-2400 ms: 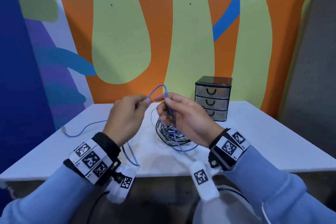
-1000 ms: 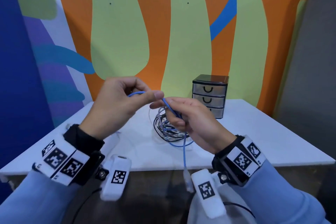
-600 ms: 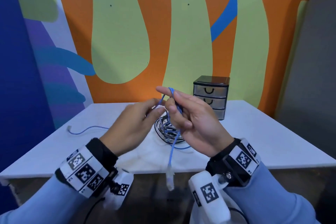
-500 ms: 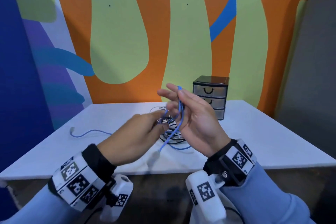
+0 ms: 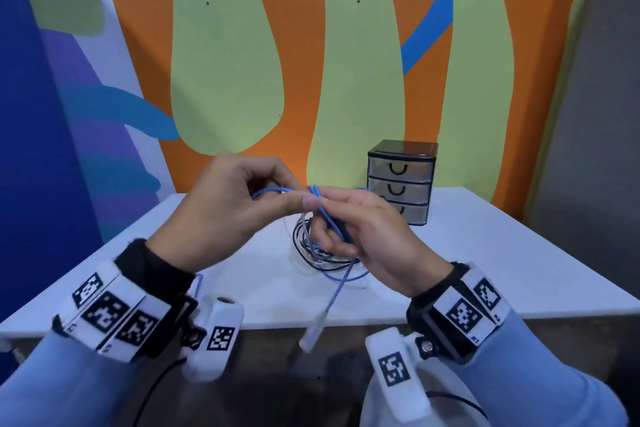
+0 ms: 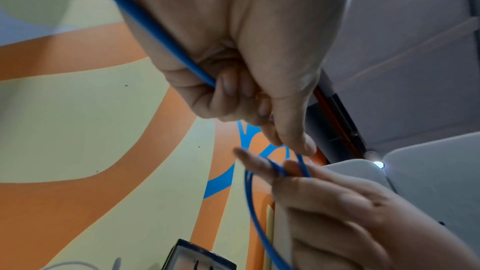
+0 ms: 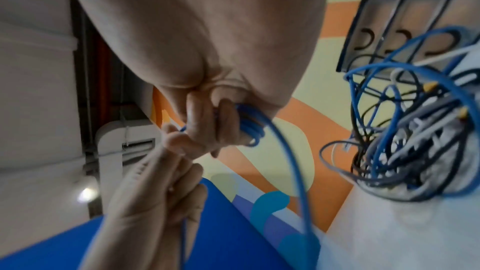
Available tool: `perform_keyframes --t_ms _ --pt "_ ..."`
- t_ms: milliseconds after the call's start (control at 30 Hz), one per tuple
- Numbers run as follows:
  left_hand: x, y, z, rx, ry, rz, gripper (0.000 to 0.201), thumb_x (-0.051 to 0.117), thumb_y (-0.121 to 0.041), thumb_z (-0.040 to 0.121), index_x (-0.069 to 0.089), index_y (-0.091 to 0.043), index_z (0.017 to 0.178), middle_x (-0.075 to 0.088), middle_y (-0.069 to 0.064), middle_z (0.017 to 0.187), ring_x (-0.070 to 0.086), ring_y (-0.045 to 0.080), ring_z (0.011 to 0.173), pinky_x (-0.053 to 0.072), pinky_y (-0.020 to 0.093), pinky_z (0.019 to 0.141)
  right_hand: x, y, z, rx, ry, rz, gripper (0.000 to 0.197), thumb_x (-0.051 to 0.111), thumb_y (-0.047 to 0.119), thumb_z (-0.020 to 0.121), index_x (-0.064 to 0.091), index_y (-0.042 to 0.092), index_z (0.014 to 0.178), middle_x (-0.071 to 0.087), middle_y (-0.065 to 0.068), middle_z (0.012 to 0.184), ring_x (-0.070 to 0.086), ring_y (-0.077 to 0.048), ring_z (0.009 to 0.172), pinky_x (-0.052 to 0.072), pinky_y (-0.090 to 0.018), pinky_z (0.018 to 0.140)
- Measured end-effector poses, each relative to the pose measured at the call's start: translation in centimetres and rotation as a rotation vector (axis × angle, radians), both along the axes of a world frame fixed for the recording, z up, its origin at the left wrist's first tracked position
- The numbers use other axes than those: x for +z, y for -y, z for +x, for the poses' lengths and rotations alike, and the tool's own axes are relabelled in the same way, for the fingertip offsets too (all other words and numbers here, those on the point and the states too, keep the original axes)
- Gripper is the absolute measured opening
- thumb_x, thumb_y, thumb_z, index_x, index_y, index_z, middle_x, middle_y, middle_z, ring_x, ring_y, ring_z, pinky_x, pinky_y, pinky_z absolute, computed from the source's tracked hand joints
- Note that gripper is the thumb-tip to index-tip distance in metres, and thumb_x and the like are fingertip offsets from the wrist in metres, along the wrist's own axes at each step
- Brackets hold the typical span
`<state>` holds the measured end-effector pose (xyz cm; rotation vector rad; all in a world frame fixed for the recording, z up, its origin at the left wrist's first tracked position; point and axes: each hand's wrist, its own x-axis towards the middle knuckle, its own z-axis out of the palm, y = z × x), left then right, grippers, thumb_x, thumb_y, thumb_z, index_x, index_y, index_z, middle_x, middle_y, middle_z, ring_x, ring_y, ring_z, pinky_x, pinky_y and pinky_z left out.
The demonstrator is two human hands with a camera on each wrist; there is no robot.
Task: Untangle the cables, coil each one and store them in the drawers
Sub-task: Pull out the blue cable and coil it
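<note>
The blue cable is held up above the tabletop, between the two hands, in front of the tangle of cables. The right hand has its lower fingers curled round several blue turns gathered in the palm, while its index finger points left. From this hand one end of the cable hangs nearly straight down toward the near edge, ending in a pale plug. The left hand pinches the cable between thumb and fingertips, just beside the right fingertips, and the strand runs roughly level from right to left there. Both wrists are raised, backs of the hands toward the head camera. The tangle of black, white and blue cables lies mid-tabletop, with the small drawer unit behind it to the right, its three drawers closed.
</note>
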<state>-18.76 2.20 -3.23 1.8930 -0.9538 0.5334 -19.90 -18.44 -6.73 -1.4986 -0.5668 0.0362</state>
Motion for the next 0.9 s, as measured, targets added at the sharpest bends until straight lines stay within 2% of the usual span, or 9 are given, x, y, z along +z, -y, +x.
perform_keyframes --t_ms 167,267,400,533,600,667,767,833,900 --pt "-0.8 -0.2 1.3 0.009 -0.042 -0.147 0.036 0.091 -0.034 0.073 0.068 -0.006 0.074 0.055 0.013 0.058 0.037 0.026 0.056 0.029 0.036 0.05 0.2 0.8 -0.5 0.129 -0.08 0.045 0.033 0.041 0.022 0.11 0.065 0.001 0.12 0.039 -0.004 0.064 0.016 -0.015 0.056 0.014 -0.026 0.051" --pt "-1.5 -0.3 1.6 0.028 -0.005 -0.16 0.032 0.088 -0.037 0.078 0.072 -0.01 0.076 0.056 0.022 0.065 0.037 0.031 0.058 0.028 0.044 0.052 0.3 1.1 -0.8 0.166 -0.115 0.005 0.034 0.042 0.025 0.11 0.07 0.005 0.117 0.035 -0.005 0.066 0.017 -0.014 0.055 0.016 -0.023 0.05" --pt "-2.4 0.5 1.6 0.033 0.025 -0.121 0.024 0.072 -0.042 0.093 0.076 -0.02 0.084 0.058 0.017 0.07 0.044 0.037 0.066 0.035 0.045 0.056 0.3 0.8 -1.4 0.238 -0.155 0.139 0.029 0.042 0.023 0.11 0.066 0.007 0.109 0.035 -0.004 0.065 0.023 -0.009 0.047 0.019 -0.021 0.049" --pt "-4.8 1.0 1.8 0.082 -0.036 0.117 0.021 0.052 -0.035 0.11 0.071 -0.04 0.116 0.051 -0.007 0.064 0.044 0.011 0.061 0.038 0.036 0.06 0.7 0.4 -1.8 0.223 -0.126 0.419 0.036 0.038 0.015 0.111 0.057 -0.006 0.135 0.058 -0.007 0.077 0.049 -0.011 0.05 0.039 -0.02 0.055" --pt "-5.6 1.3 1.2 0.09 -0.023 0.312 0.026 0.051 -0.031 0.111 0.062 -0.055 0.107 0.053 -0.008 0.062 0.046 0.013 0.058 0.037 0.03 0.058 0.7 0.3 -1.6 0.182 -0.083 0.488 0.039 0.037 0.01 0.111 0.043 -0.008 0.145 0.074 -0.015 0.096 0.069 -0.016 0.07 0.055 -0.021 0.067" --pt "-5.3 1.6 0.2 0.079 -0.007 0.429 0.021 0.053 -0.032 0.11 0.062 -0.048 0.102 0.055 -0.012 0.063 0.046 0.014 0.058 0.034 0.025 0.056 0.4 0.0 -1.0 0.096 -0.012 0.452 0.038 0.036 0.007 0.112 0.035 -0.001 0.149 0.075 -0.023 0.114 0.075 -0.023 0.092 0.059 -0.025 0.082" --pt "-4.1 1.4 -0.9 0.066 0.006 0.475 0.021 0.057 -0.038 0.107 0.072 -0.024 0.101 0.055 -0.009 0.06 0.049 0.014 0.055 0.039 0.031 0.055 -0.6 -0.3 0.3 -0.114 0.114 0.276 0.04 0.032 0.005 0.114 0.025 0.013 0.152 0.075 -0.022 0.116 0.075 -0.029 0.105 0.058 -0.03 0.092" --pt "-3.1 1.0 -1.3 0.077 0.029 0.43 0.02 0.067 -0.037 0.102 0.074 -0.024 0.09 0.051 -0.01 0.054 0.045 0.013 0.051 0.034 0.025 0.051 -1.2 -0.4 0.7 -0.192 0.124 0.147 0.04 0.032 0.005 0.114 0.029 0.015 0.153 0.078 -0.016 0.105 0.076 -0.024 0.093 0.058 -0.028 0.087" --pt "-2.3 0.4 -1.4 0.085 0.033 0.367 0.019 0.076 -0.037 0.096 0.076 -0.026 0.08 0.044 -0.01 0.05 0.038 0.012 0.051 0.026 0.02 0.05 -1.6 -0.2 0.5 -0.189 0.067 0.022 0.033 0.033 0.005 0.113 0.035 -0.005 0.145 0.076 -0.005 0.083 0.071 -0.018 0.071 0.056 -0.022 0.075"
